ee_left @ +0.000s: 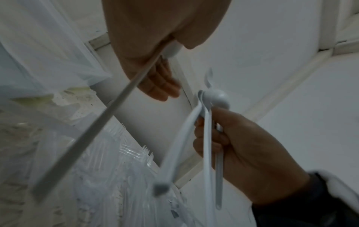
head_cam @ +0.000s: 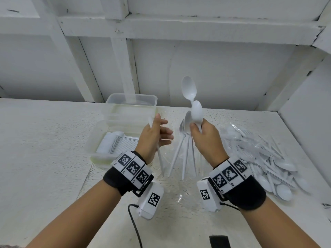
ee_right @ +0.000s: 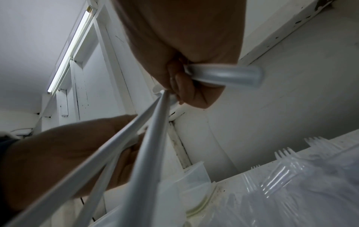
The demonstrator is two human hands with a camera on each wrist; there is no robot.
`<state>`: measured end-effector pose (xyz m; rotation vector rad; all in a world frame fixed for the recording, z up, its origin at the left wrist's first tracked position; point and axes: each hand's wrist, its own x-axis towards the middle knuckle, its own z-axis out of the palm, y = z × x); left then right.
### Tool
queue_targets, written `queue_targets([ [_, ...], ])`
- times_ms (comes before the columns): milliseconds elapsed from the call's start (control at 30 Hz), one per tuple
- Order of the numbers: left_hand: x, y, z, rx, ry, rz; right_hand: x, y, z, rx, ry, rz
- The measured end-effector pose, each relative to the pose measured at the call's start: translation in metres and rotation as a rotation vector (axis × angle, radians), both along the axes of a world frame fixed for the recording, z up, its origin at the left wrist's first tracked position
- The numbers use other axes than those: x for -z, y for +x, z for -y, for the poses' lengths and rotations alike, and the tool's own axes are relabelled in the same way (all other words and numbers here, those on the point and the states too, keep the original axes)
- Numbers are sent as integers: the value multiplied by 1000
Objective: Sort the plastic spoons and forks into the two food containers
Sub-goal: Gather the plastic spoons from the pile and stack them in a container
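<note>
My right hand (head_cam: pixel 197 126) grips a bunch of white plastic spoons (head_cam: pixel 196 111) by their necks, bowls up and handles fanned out downward; one spoon (head_cam: pixel 189 86) sticks up above the rest. The same hand (ee_right: pixel 180 79) and bunch (ee_right: pixel 223 75) fill the right wrist view. To their left, my left hand (head_cam: pixel 155 122) pinches a single white utensil (head_cam: pixel 160 158) between thumb and forefinger, other fingers spread. Its head is mostly hidden; its handle (ee_left: pixel 116 99) slants down. Both hands hover above the table, a short gap between them.
Two clear food containers stand at the back left: the far one (head_cam: pixel 130 95) looks empty, the near one (head_cam: pixel 93 140) holds a stack of white cutlery. A loose pile of spoons and forks (head_cam: pixel 268 158) lies at the right. Clear plastic wrap (head_cam: pixel 188 194) lies below my hands.
</note>
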<state>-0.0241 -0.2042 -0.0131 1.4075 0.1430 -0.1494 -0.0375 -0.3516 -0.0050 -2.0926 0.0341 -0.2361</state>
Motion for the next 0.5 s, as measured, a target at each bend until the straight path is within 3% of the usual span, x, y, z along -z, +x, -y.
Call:
queue_targets([
  [100,-1,1,-3,-82,107,0,-3,0,5,-17,41,-14],
  [267,-1,-1,6,33,82,-157,-8,-6,2,-93,23,-17],
  [367,5,-4,11,73,137,-112,-9,-8,-1,-123,3,-4],
  [500,0,-7,14,144,-14,-119,-2,-6,-4,-145,-81,25],
])
